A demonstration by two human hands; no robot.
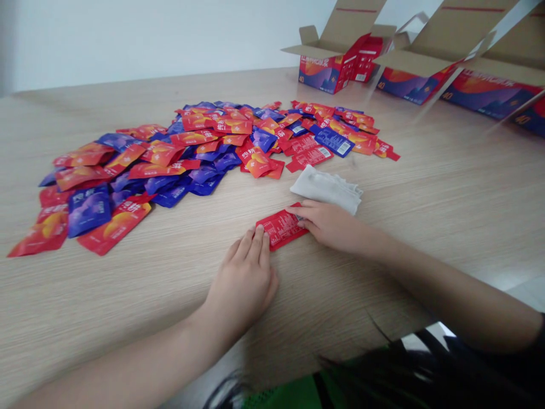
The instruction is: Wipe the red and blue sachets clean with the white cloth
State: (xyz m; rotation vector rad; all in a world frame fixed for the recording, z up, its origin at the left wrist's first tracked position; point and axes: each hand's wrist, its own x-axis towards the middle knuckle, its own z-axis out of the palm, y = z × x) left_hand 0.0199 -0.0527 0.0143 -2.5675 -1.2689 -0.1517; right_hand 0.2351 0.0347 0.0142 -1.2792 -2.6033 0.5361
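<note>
A red pouch (281,228) lies on the table with its printed back face up, between my two hands. The fingers of my left hand (244,270) are close together and press its left end against the tabletop. On the opposite end, my right hand (326,224) grips the pouch with the fingertips over its upper corner and the thumb near the lower edge. Right behind my right hand is a folded white cloth (327,187), partly covered by that hand.
A wide pile of red-orange pouches (230,125) and blue pouches (89,210) spreads across the table (170,289) from the left to beyond the cloth. Several open printed cartons, including a front one (319,74) and a wider one (489,94), stand at the back right by the wall.
</note>
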